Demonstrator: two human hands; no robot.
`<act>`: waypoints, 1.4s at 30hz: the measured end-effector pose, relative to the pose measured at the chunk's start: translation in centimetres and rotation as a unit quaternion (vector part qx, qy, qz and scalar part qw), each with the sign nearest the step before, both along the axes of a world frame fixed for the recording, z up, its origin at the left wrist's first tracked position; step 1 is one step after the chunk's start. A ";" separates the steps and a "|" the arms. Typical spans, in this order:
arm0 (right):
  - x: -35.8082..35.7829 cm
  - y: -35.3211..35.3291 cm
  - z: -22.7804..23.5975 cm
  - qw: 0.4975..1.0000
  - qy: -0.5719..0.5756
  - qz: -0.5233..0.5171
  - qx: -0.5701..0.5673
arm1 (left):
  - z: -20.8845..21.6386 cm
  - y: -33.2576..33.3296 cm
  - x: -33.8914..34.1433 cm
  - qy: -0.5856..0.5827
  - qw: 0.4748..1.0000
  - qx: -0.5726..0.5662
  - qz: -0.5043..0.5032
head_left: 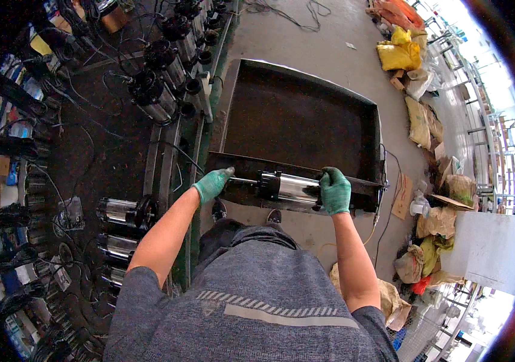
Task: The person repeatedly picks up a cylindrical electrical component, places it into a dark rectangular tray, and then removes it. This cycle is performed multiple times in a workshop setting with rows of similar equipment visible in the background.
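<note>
A shiny steel cylindrical motor (293, 187) with black end parts lies level in front of me, over the near edge of a dark metal tray (309, 67). From its left end a thin shaft (244, 180) sticks out. My left hand (212, 184), in a green glove, is closed around the shaft's outer end. My right hand (336, 192), gloved the same, grips the motor's right end, with the thumb side toward the tray. The fingers' far sides are partly hidden. Whether the motor rests on the tray's edge, I cannot tell.
Similar motors stand upright along a metal rail (160, 99) at the far left; several lie on their sides (119, 211) nearer me. A black cable (400, 175) and thin hose run beside the tray's right end. Yellow sacks (400, 55) and cardboard (401, 197) line the right.
</note>
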State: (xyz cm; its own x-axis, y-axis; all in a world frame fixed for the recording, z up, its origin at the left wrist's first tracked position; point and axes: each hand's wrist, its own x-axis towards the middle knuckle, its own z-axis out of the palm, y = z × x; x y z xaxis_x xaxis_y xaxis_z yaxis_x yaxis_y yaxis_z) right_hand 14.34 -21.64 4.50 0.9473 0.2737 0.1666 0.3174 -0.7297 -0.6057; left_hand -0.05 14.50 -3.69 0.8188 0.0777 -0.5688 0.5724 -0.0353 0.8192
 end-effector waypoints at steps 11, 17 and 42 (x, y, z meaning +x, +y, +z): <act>-0.4 1.0 1.5 1.000 0.022 -0.005 0.017 | 1.5 -0.2 -1.8 -0.121 0.993 0.007 0.002; -0.2 -0.2 0.8 0.999 -0.045 0.007 0.006 | 2.4 -1.5 -0.6 -0.090 0.913 0.375 -0.130; -0.3 0.2 1.4 0.998 -0.041 0.025 -0.030 | 3.5 0.5 -0.2 -0.107 0.862 0.418 -0.266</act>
State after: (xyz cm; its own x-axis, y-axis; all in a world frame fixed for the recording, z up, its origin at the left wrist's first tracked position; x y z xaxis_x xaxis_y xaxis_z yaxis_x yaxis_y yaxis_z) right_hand 14.05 -21.45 5.95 0.9165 0.3311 0.2246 0.4000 -0.7458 -0.5328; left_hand -0.29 15.03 -0.15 0.9440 -0.0313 -0.3284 0.1327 -0.8754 0.4648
